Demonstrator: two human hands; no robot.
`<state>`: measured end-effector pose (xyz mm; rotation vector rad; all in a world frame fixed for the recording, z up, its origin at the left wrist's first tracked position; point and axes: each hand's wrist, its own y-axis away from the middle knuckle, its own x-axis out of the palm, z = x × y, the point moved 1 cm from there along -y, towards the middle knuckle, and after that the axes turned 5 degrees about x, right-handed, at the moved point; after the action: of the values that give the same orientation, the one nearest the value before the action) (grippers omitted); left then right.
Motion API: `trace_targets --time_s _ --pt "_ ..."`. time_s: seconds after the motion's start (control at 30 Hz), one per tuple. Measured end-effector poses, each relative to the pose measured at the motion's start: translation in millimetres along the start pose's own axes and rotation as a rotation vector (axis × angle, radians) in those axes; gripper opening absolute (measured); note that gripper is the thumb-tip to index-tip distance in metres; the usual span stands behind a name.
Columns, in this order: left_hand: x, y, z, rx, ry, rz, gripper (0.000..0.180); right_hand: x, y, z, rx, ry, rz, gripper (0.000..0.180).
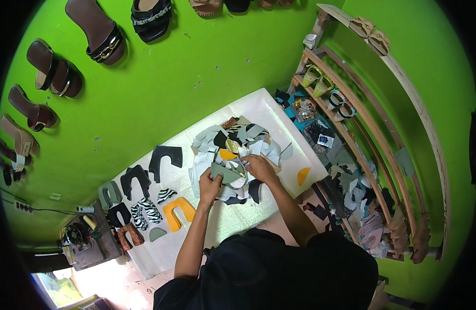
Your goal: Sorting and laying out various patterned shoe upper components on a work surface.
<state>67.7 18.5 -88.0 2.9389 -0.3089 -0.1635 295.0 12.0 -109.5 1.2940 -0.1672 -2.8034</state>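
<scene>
My left hand (pixel 210 187) pinches a grey-green half-moon piece (pixel 225 174) of sheet material, thumb on top, over the near side of a scrap pile (pixel 200 164). My right hand (pixel 259 168) is closed at the pile's right side, its fingertips among pale pieces; what they grip is too small to tell. Between the hands lies an orange half-moon piece (pixel 227 154), with a gold piece (pixel 232 145) just behind it. Black, white, grey and zebra-striped offcuts make up the rest of the heap.
Sorted U-shaped pieces lie left on the white table (pixel 238 107): black (pixel 165 159), zebra-striped (pixel 146 213), orange (pixel 179 213) and brown-patterned (pixel 130 236). An orange half-moon (pixel 303 176) lies right. Sandals (pixel 104 41) hang on the green wall; a wooden rack (pixel 346 113) stands right.
</scene>
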Motion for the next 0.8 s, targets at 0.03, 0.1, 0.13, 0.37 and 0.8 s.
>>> trace_targets --time_s 0.03,0.1,0.13,0.37,0.8 --pt "0.0 -0.9 -1.0 0.035 0.021 -0.041 0.015 0.1 8.5 4.1 -0.011 -0.02 0.012 0.033" --pt "4.4 -4.6 -3.1 0.036 0.084 -0.05 0.016 -0.3 23.2 12.6 -0.01 0.007 0.048 0.038" --pt "7.8 -7.3 -4.4 0.071 0.118 -0.043 0.017 0.8 29.9 18.3 -0.012 0.064 0.129 0.04" --pt "35.1 -31.7 11.9 0.279 -0.285 0.179 0.026 -23.8 29.0 24.4 0.002 -0.08 0.39 0.046" --pt "24.9 -26.4 29.6 0.131 -0.075 0.084 0.018 5.8 -30.1 -27.6 0.207 0.273 -0.461 0.024"
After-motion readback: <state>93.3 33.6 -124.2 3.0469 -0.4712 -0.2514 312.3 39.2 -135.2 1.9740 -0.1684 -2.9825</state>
